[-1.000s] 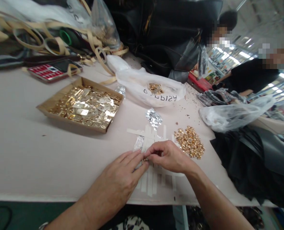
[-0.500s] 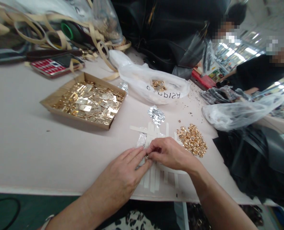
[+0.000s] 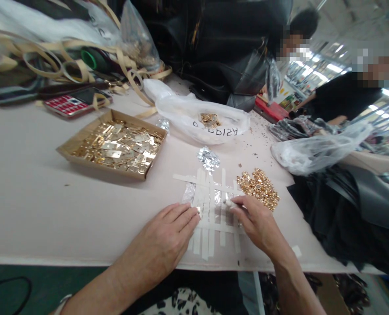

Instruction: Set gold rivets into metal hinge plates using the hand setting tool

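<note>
My left hand rests low over the taped patch, fingers together, gripping a small gold metal plate at the fingertips. My right hand is closed in a pinch on a short whitish stick with a dark tip; its exact kind I cannot make out. Beneath both lie strips of pale masking tape crossed over clear plastic on the table. A heap of gold studs is just beyond my right hand. Thin silver discs are piled behind the tape.
A cardboard tray of gold plates stands at the left. Behind the discs lies a white plastic bag with gold pieces. Black sheets cover the right edge. A calculator and beige straps sit at the back left; people are at the far right.
My right hand has moved right, away from my left fingertips, and the whitish stick now shows in it. My left hand stays with the plate. The view has shifted slightly.
</note>
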